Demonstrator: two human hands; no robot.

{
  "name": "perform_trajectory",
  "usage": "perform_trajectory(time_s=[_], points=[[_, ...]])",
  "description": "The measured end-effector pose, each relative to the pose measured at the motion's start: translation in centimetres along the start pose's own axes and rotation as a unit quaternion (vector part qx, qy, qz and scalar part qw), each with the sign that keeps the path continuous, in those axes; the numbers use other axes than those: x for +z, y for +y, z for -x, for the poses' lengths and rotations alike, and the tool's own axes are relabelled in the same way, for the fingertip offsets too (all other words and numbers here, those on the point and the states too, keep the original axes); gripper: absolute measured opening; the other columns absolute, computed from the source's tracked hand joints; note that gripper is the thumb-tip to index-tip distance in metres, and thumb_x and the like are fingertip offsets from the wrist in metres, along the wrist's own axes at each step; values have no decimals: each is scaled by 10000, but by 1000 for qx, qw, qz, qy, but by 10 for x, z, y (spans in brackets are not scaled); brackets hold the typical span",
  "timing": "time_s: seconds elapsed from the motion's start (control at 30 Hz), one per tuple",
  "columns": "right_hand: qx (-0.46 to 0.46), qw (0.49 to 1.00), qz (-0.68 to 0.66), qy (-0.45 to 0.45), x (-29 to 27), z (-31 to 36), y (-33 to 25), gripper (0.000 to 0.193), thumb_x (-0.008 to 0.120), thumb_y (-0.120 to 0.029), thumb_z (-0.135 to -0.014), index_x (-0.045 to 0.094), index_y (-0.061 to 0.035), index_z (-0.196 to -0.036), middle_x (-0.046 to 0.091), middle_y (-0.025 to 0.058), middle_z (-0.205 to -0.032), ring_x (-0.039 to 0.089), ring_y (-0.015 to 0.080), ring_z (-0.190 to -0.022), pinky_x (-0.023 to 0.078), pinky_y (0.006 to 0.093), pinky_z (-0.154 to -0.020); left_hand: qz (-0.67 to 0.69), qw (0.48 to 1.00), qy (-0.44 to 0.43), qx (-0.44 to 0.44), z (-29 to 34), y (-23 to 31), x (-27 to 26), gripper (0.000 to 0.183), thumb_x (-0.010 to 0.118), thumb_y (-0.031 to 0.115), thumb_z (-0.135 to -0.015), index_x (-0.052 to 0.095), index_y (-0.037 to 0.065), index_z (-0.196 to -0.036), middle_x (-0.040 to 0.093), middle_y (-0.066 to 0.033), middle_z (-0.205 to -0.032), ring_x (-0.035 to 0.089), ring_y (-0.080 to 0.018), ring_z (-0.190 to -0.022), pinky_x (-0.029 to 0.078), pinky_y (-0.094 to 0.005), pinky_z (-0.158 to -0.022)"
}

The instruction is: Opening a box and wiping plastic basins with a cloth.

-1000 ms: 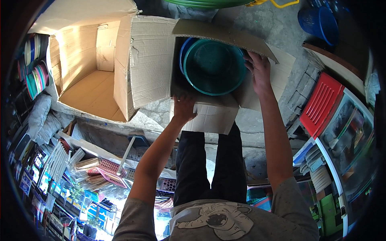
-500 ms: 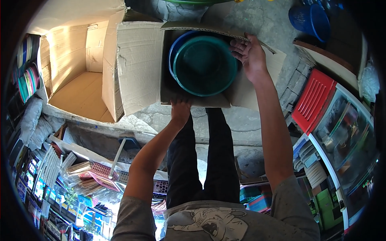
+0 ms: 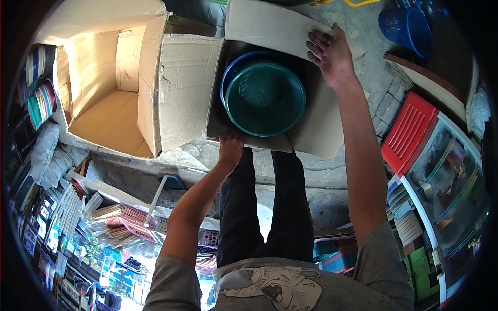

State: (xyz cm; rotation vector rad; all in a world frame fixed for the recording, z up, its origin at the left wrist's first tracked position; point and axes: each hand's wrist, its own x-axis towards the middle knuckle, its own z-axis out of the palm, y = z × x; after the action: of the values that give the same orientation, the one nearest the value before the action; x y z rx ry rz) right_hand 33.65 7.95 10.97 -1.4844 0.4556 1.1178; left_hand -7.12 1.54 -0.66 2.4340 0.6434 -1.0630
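A cardboard box (image 3: 191,83) stands before me with its flaps spread outward. Inside it a green plastic basin (image 3: 265,99) sits in front of and over a blue basin (image 3: 226,78), whose rim shows at the far left. My left hand (image 3: 230,150) grips the box's near edge, its fingertips bent over the cardboard. At the far right, my right hand (image 3: 332,56) is palm up with its fingers apart, against the far flap (image 3: 275,23), which leans away from the opening.
Left of it stands a second, bigger open box (image 3: 109,119). A blue bucket (image 3: 407,31) is at the far right, above a red ribbed panel (image 3: 410,132) and a glass case (image 3: 448,176). Behind my legs are pink baskets (image 3: 136,220) and other shop goods.
The far flap has swung away from me, so its broad face now shows. My right hand has moved slightly farther away with it. My left hand stays on the near edge.
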Motion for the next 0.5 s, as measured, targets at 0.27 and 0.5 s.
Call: perform_trajectory(time_s=[0.27,0.5], points=[[-134,982,130,-6,1,-3,24,594,564,-599,-989,650,-24,-1110,708,78,-1030,651,163,-881,486,327,-843,-8,1000,25,3,9,-4,-4,483,626,246,-946,559,135,-1412,551,-125,-1436,461,-331,-1389,307,-616,-1170],[-124,988,81,-38,-17,26,54,433,603,-509,-1008,650,-82,-1057,674,39,-976,626,126,-847,474,287,-803,228,966,121,-28,22,23,-57,419,710,225,-896,638,73,-1279,657,-165,-1267,600,-347,-1222,411,-518,-1104]])
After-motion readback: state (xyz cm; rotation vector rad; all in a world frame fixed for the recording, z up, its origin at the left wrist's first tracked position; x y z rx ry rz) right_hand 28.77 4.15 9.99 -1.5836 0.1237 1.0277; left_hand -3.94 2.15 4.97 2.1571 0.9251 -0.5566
